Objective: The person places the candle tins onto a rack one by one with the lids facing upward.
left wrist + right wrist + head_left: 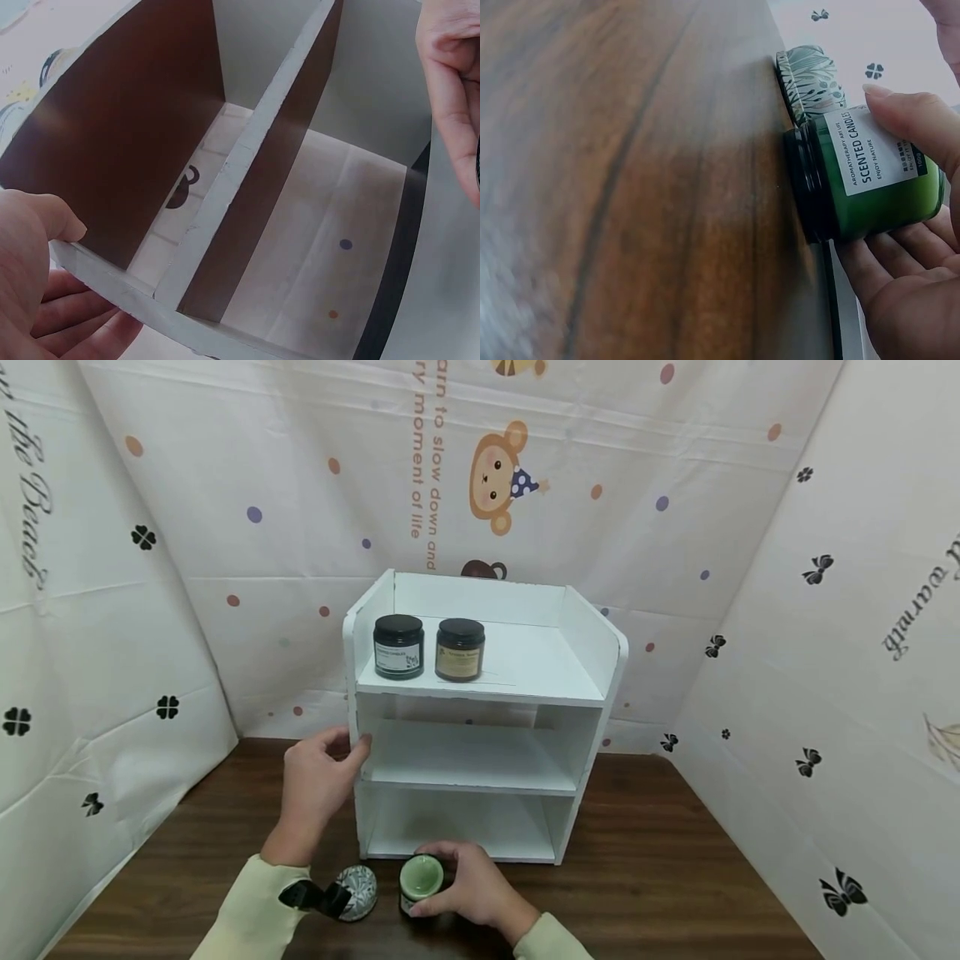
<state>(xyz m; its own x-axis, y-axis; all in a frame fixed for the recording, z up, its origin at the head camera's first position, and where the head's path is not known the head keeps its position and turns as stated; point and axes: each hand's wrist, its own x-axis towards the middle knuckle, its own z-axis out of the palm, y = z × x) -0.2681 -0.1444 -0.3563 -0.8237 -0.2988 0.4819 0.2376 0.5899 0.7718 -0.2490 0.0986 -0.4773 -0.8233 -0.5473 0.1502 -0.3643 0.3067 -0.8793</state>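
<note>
My left hand [318, 781] grips the left side panel of a white three-tier shelf [480, 693], thumb on the inner side and fingers outside. In front of the shelf my right hand [476, 885] holds a green scented candle jar [422, 877]. The right wrist view shows the jar upside down, its black lid [810, 184] toward the table and its white label [874, 154] inverted. Whether the lid touches the table I cannot tell. To its left sits a round leaf-patterned tin [360, 892].
On the top tier stand two dark jars with black lids, one with a white label [399, 647], one with a tan label [460, 650]. The brown wooden table [660, 860] extends to both sides. Printed white cloth [600, 527] hangs behind.
</note>
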